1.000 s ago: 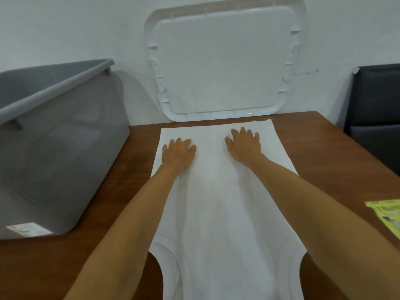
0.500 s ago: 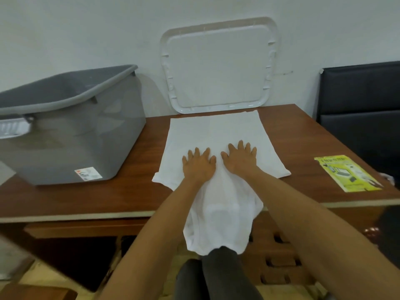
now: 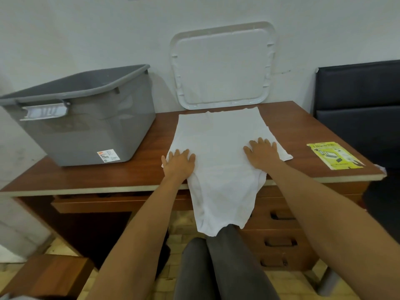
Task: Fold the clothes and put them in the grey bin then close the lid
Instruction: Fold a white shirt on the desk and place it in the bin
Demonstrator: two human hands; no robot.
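Observation:
A white sleeveless shirt point(image 3: 218, 137) lies flat on the brown table point(image 3: 129, 172), its shoulder end hanging over the front edge onto my lap. My left hand point(image 3: 178, 162) presses flat on the shirt's left edge with fingers spread. On the shirt's right side, near its corner, my right hand point(image 3: 263, 153) lies flat as well. The open grey bin point(image 3: 86, 118) stands on the table's left part. Its white lid point(image 3: 223, 66) leans upright against the wall behind the shirt.
A yellow leaflet point(image 3: 333, 155) lies near the table's right front corner. A dark padded seat back point(image 3: 359, 100) stands to the right of the table. Drawers point(image 3: 279, 215) sit under the tabletop on the right, and my legs are below the edge.
My hands have slid toward me and then apart, from the shirt's middle out to its left and right edges. The view has pulled back from the table.

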